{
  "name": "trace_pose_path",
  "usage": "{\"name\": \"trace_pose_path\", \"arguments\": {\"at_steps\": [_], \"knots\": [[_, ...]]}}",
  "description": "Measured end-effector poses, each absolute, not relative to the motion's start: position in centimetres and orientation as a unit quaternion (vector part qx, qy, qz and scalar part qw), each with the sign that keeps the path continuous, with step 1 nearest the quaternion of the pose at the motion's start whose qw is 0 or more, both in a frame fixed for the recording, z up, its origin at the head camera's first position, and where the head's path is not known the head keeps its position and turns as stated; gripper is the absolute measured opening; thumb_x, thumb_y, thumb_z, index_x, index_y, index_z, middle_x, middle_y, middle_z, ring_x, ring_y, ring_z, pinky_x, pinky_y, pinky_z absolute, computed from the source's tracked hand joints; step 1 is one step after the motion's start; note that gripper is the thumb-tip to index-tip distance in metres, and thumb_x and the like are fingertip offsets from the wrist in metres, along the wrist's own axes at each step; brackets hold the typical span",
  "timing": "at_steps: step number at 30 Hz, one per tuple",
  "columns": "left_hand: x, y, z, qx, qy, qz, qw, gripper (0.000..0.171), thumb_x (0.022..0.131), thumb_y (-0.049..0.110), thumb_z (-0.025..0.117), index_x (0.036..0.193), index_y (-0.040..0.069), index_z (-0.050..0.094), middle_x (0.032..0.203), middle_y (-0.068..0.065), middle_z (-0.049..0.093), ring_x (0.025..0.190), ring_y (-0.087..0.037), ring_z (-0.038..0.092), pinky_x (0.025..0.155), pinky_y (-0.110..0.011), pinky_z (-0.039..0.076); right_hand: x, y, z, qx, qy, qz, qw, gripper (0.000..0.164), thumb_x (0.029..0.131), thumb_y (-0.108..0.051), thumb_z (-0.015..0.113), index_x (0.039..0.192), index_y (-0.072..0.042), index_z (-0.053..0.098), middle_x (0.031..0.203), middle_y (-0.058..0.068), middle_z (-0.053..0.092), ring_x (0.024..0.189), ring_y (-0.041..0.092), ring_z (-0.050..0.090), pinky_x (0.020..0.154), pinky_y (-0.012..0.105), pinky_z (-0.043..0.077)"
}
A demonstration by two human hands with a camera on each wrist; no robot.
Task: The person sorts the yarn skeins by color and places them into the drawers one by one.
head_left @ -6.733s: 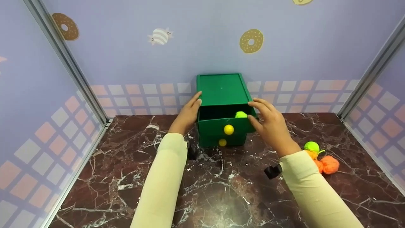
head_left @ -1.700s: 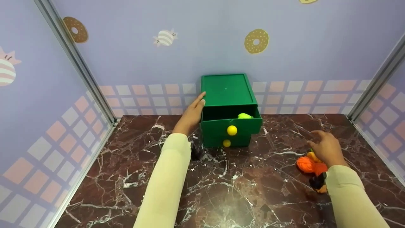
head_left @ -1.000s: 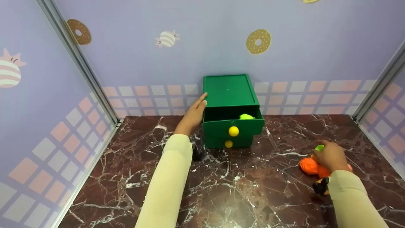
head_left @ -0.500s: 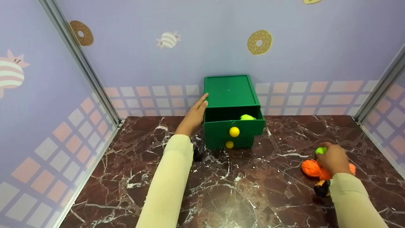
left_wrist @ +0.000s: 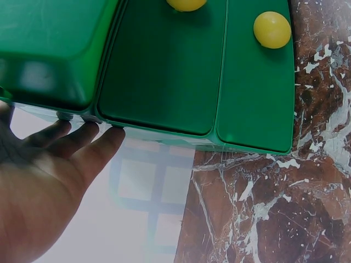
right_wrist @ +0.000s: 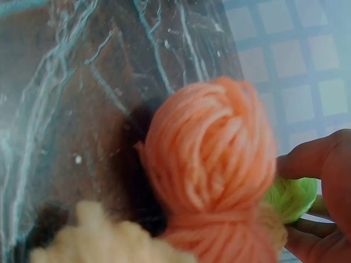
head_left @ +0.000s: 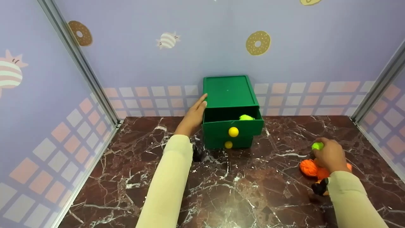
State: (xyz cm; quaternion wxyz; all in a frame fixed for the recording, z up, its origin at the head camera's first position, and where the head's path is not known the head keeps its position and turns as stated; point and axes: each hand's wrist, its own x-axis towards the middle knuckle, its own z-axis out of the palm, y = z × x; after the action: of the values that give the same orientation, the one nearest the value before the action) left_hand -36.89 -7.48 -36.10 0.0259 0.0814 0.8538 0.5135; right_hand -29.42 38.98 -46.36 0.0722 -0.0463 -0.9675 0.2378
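A green two-drawer chest [head_left: 231,91] stands against the back wall, its upper drawer [head_left: 218,127] pulled partly out. Inside that drawer shows a lime-green ball of yarn [head_left: 246,117]. My left hand [head_left: 192,117] rests along the chest's left side; in the left wrist view its straight fingers [left_wrist: 98,156] touch the wall. Off to the right, my right hand [head_left: 332,155] pinches another lime-green skein of yarn [right_wrist: 293,198] between thumb and fingers. Just beneath it lie orange skeins of yarn [head_left: 308,167], partly hidden by the hand.
Yellow round knobs [head_left: 233,131] sit on both drawer fronts. A pale yellow-orange skein [right_wrist: 104,235] lies close to the orange one in the right wrist view. Patterned panels [head_left: 205,47] enclose the dark marble tabletop [head_left: 240,190] at the back and both sides.
My right hand has left the upper drawer, reached right to the yarn pile and taken hold of a green skein, now raised slightly. My left hand has stayed on the chest.
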Motion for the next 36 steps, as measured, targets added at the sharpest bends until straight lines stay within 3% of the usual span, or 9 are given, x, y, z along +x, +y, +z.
{"name": "trace_pose_path", "arguments": {"at_steps": [12,18,36], "knots": [[-36.8,-7.4,-36.3,0.077,0.84,0.537,0.026,0.047,0.104,0.05,0.03,0.151,0.047,0.024,0.161,0.003,0.024,0.148,-0.028,0.024,0.119,-0.054,0.02,-29.2,37.4,-44.9,-0.038,-0.967,0.234,0.092,0.045,0.092,-0.014,0.06,0.133,0.003,0.051,0.133,0.04,0.041,0.107,0.058,0.047,0.088,0.068,0.041],[-36.7,-7.4,-36.4,0.076,0.836,0.543,0.03,0.047,0.104,0.052,0.03,0.15,0.05,0.024,0.161,0.003,0.023,0.148,-0.029,0.024,0.118,-0.054,0.021,-29.3,36.8,-44.3,-0.022,-0.965,0.228,0.125,0.043,0.091,-0.013,0.063,0.13,0.002,0.054,0.131,0.038,0.045,0.107,0.057,0.049,0.086,0.068,0.041],[-36.5,-7.5,-36.2,0.077,0.822,0.562,0.05,0.048,0.103,0.053,0.031,0.15,0.051,0.021,0.162,0.006,0.02,0.15,-0.026,0.019,0.119,-0.054,0.019,-29.1,34.8,-42.0,-0.004,-0.962,0.233,0.145,0.044,0.091,-0.012,0.063,0.132,-0.001,0.055,0.133,0.034,0.046,0.11,0.056,0.049,0.089,0.068,0.041]]}}
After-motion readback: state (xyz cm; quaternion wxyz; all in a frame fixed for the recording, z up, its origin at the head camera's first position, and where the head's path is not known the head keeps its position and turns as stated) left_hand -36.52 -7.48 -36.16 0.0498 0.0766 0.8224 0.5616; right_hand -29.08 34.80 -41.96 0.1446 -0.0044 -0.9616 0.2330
